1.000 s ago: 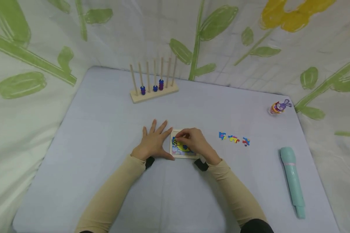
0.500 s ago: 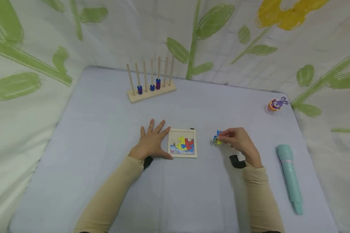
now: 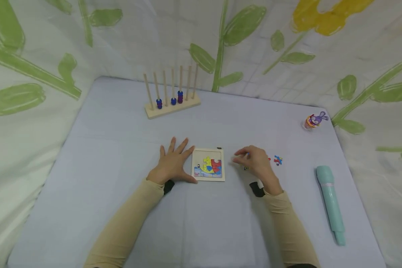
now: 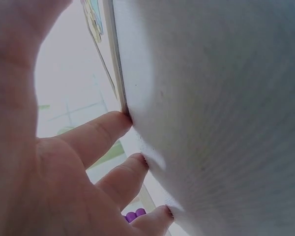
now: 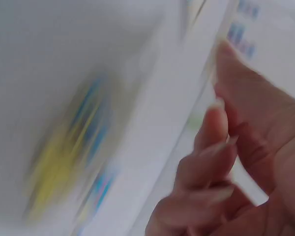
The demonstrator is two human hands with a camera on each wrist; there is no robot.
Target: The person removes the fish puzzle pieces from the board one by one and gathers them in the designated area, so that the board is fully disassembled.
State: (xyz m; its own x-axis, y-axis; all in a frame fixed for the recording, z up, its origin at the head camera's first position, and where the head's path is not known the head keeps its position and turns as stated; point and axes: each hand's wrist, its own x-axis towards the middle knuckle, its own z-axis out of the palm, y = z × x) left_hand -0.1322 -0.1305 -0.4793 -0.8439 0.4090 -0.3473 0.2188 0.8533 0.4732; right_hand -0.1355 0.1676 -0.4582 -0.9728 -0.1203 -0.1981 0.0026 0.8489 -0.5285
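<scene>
A small wooden jigsaw tray (image 3: 209, 180) lies mid-table, its lower part filled with yellow, red and blue pieces (image 3: 208, 169). My left hand (image 3: 171, 166) is spread flat at its left side, with thumb and index fingertip against the frame; the left wrist view shows the index fingertip at the tray edge (image 4: 117, 59). My right hand (image 3: 258, 163) hovers right of the tray, thumb and index apart and nothing between them. Beneath it, mostly hidden in the head view, are loose puzzle pieces, blurred yellow and blue (image 5: 59, 177) in the right wrist view. A red-and-blue piece (image 3: 278, 160) lies beyond.
A wooden bead rack (image 3: 172, 108) with upright pegs and a few blue and purple beads stands at the back. A rabbit-topped toy (image 3: 313, 121) sits near the far right corner. Along the right side lies a mint-green microphone-shaped toy (image 3: 331, 204). A painted cloth hangs behind.
My right hand carried a blue-and-yellow piece with an eye from the tray rightward to the loose pieces, let go of it and moved slightly back left. The left hand stayed at the tray.
</scene>
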